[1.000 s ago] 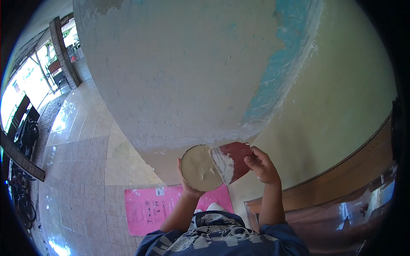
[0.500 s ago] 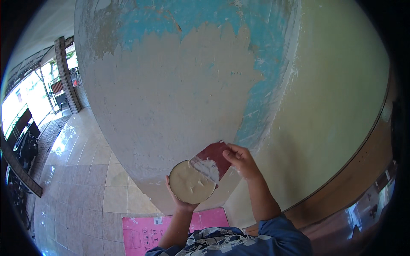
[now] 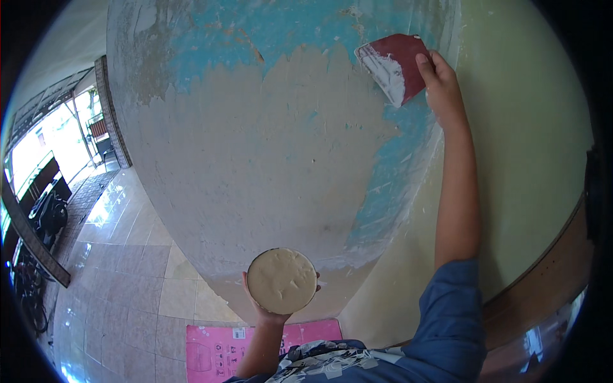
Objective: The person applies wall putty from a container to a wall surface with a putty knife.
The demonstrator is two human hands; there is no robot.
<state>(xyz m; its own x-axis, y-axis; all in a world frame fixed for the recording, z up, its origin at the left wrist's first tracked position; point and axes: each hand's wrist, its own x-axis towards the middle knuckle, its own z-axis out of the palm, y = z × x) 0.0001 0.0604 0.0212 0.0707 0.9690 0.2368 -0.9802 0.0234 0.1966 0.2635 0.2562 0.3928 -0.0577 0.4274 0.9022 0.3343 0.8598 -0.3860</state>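
My left hand (image 3: 268, 311) is wrapped around a round tub (image 3: 281, 281) of beige putty from below, fingertips showing at its right rim. The putty's surface is smooth with a few ridges. Up at the upper right, my right hand (image 3: 443, 88) pinches a dark red putty scraper (image 3: 408, 57) by its right edge. White-grey putty coats the scraper's lower left blade. The scraper is at the wall (image 3: 268, 159), over the border of the blue paint and the greyish putty coat; whether the blade touches cannot be told.
A pink cardboard sheet (image 3: 306, 330) lies on the floor at the wall's foot. Beige floor tiles (image 3: 134, 281) spread to the left, toward a pillar (image 3: 112, 115) and a parked motorcycle (image 3: 48, 214). A pale green wall (image 3: 523, 159) adjoins on the right, with a brown wooden edge (image 3: 543, 268) below it.
My right hand has carried the scraper from the tub's rim up and to the right, onto the upper wall area. The tub in my left hand has shifted slightly left.
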